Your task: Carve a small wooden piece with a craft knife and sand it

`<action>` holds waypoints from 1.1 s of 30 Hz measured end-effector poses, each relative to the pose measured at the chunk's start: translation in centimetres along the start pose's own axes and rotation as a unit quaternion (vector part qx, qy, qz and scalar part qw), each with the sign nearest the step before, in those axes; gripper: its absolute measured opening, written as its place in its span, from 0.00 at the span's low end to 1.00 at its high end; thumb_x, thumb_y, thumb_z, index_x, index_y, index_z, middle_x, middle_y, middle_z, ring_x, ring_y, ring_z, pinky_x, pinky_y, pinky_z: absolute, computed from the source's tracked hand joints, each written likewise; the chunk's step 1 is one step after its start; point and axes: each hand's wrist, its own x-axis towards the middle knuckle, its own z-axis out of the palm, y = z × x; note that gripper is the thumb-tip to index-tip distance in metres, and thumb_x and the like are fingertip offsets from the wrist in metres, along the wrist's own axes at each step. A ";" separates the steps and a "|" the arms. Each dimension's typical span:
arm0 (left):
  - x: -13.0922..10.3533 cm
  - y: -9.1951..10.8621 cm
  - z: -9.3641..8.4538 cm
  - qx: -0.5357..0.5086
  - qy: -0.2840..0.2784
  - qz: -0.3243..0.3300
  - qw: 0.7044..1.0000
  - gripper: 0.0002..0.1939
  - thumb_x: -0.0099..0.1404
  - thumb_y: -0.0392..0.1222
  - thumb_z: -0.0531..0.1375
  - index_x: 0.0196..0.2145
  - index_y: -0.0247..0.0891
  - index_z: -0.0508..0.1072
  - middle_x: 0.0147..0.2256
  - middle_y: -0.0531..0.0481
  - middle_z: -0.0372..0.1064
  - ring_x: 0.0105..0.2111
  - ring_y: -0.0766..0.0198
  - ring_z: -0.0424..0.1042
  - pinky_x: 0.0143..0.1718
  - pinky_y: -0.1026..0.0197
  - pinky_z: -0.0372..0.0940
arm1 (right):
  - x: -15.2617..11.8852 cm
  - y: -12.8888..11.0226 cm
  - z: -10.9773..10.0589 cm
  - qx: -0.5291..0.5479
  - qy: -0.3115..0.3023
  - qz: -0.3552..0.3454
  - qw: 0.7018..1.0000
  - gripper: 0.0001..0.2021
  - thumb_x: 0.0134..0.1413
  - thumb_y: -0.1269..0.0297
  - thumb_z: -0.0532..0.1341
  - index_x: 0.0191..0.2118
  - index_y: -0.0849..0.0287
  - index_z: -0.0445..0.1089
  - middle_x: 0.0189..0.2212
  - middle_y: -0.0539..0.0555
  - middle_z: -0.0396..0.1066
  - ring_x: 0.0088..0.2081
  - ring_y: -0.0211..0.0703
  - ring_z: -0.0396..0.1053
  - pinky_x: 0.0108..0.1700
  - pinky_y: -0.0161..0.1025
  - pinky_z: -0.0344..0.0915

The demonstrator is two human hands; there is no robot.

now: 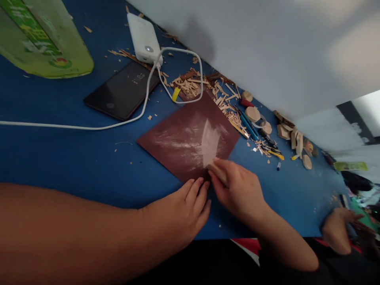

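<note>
Left hand [181,208] — unclenched, resting at near edge of sandpaper [175,138] | right hand [242,190] — grasping wooden piece [219,174] over sandpaper | phone [118,93] left beyond sandpaper

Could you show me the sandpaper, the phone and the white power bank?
Sandpaper [187,137]: head view, middle of its dusty face.
Phone [121,92]: head view, middle of its dark screen.
White power bank [143,36]: head view, its broad face.

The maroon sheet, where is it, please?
In the head view, the maroon sheet lies near the centre, the left hand at its near edge, the phone to its upper left.
</note>
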 end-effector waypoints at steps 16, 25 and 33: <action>0.1 0.1 0.0 -0.012 0.003 -0.009 1.000 0.30 0.73 0.52 0.58 0.65 0.32 0.73 0.65 0.27 0.73 0.63 0.36 0.75 0.66 0.38 0.63 | 0.9 1.1 0.9 0.053 0.001 -0.035 0.998 0.14 0.71 0.58 0.64 0.58 0.52 0.71 0.50 0.57 0.84 0.45 0.52 0.84 0.46 0.45 0.78; 0.0 0.2 0.1 -0.023 0.008 -0.017 1.000 0.30 0.73 0.52 0.59 0.65 0.33 0.74 0.66 0.27 0.71 0.64 0.37 0.74 0.66 0.38 0.62 | 2.0 2.9 1.4 0.054 0.024 0.006 0.998 0.17 0.69 0.55 0.66 0.58 0.52 0.71 0.51 0.59 0.83 0.45 0.54 0.84 0.46 0.48 0.79; 0.0 0.2 0.1 -0.023 0.008 -0.016 1.000 0.30 0.72 0.52 0.59 0.65 0.33 0.74 0.66 0.28 0.72 0.63 0.37 0.75 0.66 0.39 0.63 | 2.4 3.3 1.6 0.030 0.050 0.049 0.997 0.18 0.69 0.54 0.65 0.59 0.54 0.71 0.52 0.61 0.82 0.44 0.57 0.84 0.45 0.50 0.79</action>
